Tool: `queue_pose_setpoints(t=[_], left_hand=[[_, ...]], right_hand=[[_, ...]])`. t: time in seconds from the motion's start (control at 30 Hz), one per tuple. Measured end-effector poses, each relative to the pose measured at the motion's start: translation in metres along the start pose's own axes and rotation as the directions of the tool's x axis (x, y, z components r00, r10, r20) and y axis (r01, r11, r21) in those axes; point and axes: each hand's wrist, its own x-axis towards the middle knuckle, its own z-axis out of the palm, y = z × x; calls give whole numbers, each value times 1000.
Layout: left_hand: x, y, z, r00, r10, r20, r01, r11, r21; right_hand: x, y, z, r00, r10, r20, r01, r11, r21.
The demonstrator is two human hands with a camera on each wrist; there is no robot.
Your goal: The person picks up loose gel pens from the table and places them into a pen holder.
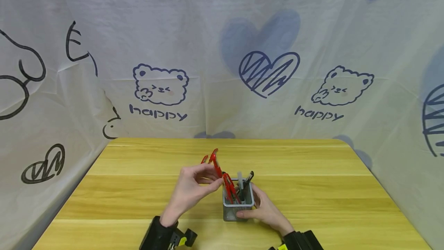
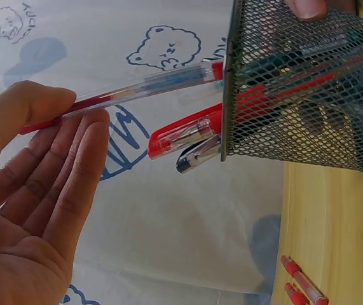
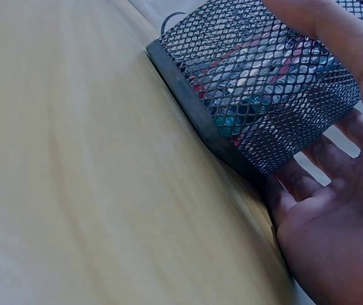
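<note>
A red pen (image 2: 168, 81) with a clear barrel is pinched between the thumb and fingers of my left hand (image 1: 195, 185). It slants over the mesh pen holder (image 1: 231, 214), one end right at the rim in the left wrist view. My right hand (image 1: 264, 208) grips the holder from the right, thumb on the near side and fingers around the far side. Inside stand several pens, among them a red pen (image 2: 180, 136), a black-capped pen (image 2: 199, 155) and a pale translucent one (image 1: 240, 179). The right wrist view shows the holder's dark base edge (image 3: 197, 117) close to the table.
Two more red pens (image 2: 307, 279) lie on the wooden table (image 1: 312, 188) beyond my left hand. A pale printed cloth (image 1: 215, 88) hangs behind the table and along its sides.
</note>
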Motion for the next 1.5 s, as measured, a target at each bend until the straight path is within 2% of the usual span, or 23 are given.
queue_pose_setpoints(t=[0.27,0.4,0.67,0.87,0.97,1.07,1.2,1.3,1.33,1.4,1.5], left_hand=[[1,1,2,997,-38,68,36,999,40],[0,0,2,994,-39,102,35,999,41],[-1,-3,5,988,-59,140,53,998,45],[0,-3,8,985,-42,165,32,998,61],[1,-3,7,983,-31,180,14,995,99],[1,-2,2,985,-61,163,37,989,146],[2,-7,-10,992,-123,29,116,978,175],[3,-18,-19,989,-118,-86,137,957,255],[3,-23,-21,986,-124,-110,152,942,299],[3,-35,-24,982,-135,-129,177,893,414],[-1,-51,-26,973,-212,-95,230,817,529]], right_hand=[[0,1,0,1000,-8,6,8,1000,2],[0,0,0,1000,-10,6,10,1000,7],[0,1,0,1000,3,4,-3,1000,-1],[0,2,-1,1000,3,4,-3,1000,-3],[1,2,-1,1000,2,0,-2,1000,-17],[2,2,-1,1000,5,-1,-6,1000,-22],[2,2,-1,999,33,-8,-33,999,-24],[2,2,-1,999,48,-7,-48,999,-14],[2,2,-2,999,44,-2,-44,999,-10],[2,3,-2,1000,29,6,-29,1000,-1],[2,4,-2,1000,1,22,-1,1000,10]])
